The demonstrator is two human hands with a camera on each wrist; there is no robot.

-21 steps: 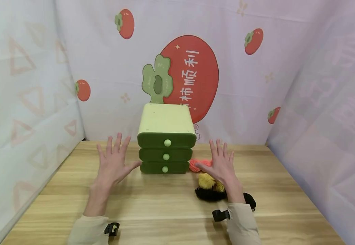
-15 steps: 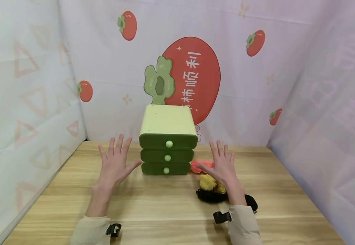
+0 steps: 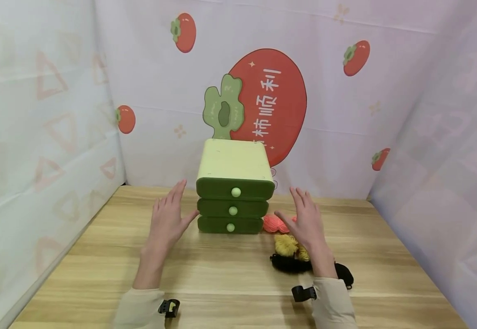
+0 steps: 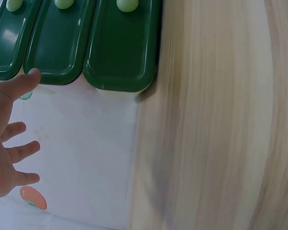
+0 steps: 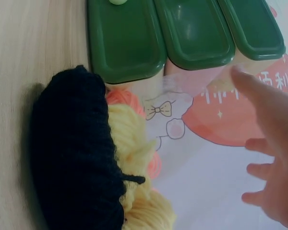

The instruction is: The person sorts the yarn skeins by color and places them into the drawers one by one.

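A small cream cabinet (image 3: 236,160) with three dark green drawers stands at the back of the table, each drawer front bearing a pale green round knob (image 3: 236,192). To its left my left hand (image 3: 168,221) is raised with fingers extended, thumb tip near the drawer fronts and nothing held. My right hand (image 3: 307,224) is held up on the other side, fingers extended and likewise holding nothing. Below and behind the right hand lie bundles of yarn: coral yarn (image 3: 276,224) beside the cabinet, yellow yarn (image 3: 286,245), and black yarn (image 5: 79,148), partly hidden by the right forearm in the head view.
The wooden table (image 3: 222,278) has white cloth walls at both sides and the back. Printed persimmons decorate the back cloth (image 3: 160,91), which rises just behind the cabinet. Each sleeve carries a black wrist strap mount (image 3: 303,293).
The head view has shifted, so the scene sits farther right in it. My left hand has moved closer to the cabinet, and the spread fingers of both hands have drawn closer together.
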